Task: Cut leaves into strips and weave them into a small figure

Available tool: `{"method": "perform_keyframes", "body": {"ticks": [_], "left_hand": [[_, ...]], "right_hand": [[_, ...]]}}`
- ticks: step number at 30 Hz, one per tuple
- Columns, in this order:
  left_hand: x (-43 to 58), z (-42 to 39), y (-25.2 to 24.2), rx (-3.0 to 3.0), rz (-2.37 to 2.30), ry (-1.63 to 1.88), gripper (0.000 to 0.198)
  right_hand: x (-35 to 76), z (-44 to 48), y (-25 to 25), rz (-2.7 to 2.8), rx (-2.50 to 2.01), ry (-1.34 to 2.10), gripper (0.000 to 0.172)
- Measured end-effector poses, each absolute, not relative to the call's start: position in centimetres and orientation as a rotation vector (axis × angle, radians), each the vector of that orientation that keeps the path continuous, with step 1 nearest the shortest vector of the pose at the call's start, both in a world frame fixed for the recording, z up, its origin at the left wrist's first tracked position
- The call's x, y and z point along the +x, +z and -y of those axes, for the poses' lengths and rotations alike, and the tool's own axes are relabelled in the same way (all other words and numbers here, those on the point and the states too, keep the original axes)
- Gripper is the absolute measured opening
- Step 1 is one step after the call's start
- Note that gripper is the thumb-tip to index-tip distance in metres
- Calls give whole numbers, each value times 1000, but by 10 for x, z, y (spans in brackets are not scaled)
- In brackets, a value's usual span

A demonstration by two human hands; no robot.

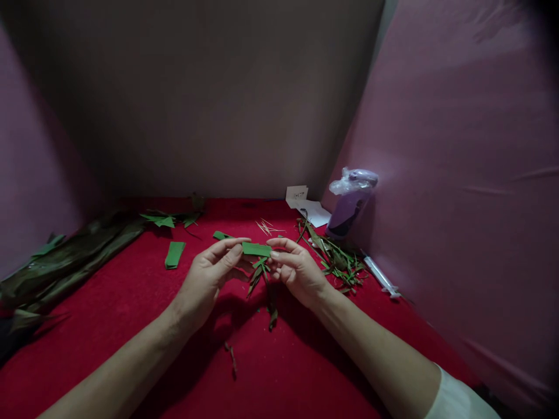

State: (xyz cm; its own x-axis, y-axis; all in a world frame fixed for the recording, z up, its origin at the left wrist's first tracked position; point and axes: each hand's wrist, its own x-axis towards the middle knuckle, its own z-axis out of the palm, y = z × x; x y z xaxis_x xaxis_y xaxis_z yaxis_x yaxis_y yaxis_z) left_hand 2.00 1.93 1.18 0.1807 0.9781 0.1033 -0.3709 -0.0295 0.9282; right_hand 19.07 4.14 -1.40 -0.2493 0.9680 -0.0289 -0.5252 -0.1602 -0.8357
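Observation:
Between my two hands a small rectangular strip of green leaf (257,249) is stretched level above the red cloth. My left hand (217,263) pinches its left end between thumb and fingertips. At the other end, the thumb and fingers of my right hand (297,269) are closed on it. Just below the strip lie dried leaf scraps (255,282) and a brown stem, partly hidden by my fingers. Another cut leaf piece (174,255) rests on the cloth to the left, and a further green piece (222,235) shows behind my left hand.
Thin wooden sticks (267,227) lie beyond my hands. At the right are a heap of leaf trimmings (340,256), a syringe (381,277), a purple bottle (350,206) with plastic over its top, and white papers (315,213). Large dark leaves (82,256) lie on the left. Walls enclose the red surface.

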Motion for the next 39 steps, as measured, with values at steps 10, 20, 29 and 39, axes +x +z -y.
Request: {"method": "perform_keyframes", "body": {"ticks": [10, 20, 29, 39], "left_hand": [[17, -20, 11, 1063, -758, 1271, 18], [16, -19, 8, 1099, -747, 1288, 14], [20, -18, 10, 1264, -925, 1376, 17], [17, -17, 7, 1413, -922, 1378, 24]], "right_hand": [[192, -42, -15, 706, -627, 1968, 23], [190, -40, -15, 650, -608, 2053, 23], [189, -39, -16, 678, -587, 2026, 22], [189, -37, -14, 651, -554, 2080, 21]]}}
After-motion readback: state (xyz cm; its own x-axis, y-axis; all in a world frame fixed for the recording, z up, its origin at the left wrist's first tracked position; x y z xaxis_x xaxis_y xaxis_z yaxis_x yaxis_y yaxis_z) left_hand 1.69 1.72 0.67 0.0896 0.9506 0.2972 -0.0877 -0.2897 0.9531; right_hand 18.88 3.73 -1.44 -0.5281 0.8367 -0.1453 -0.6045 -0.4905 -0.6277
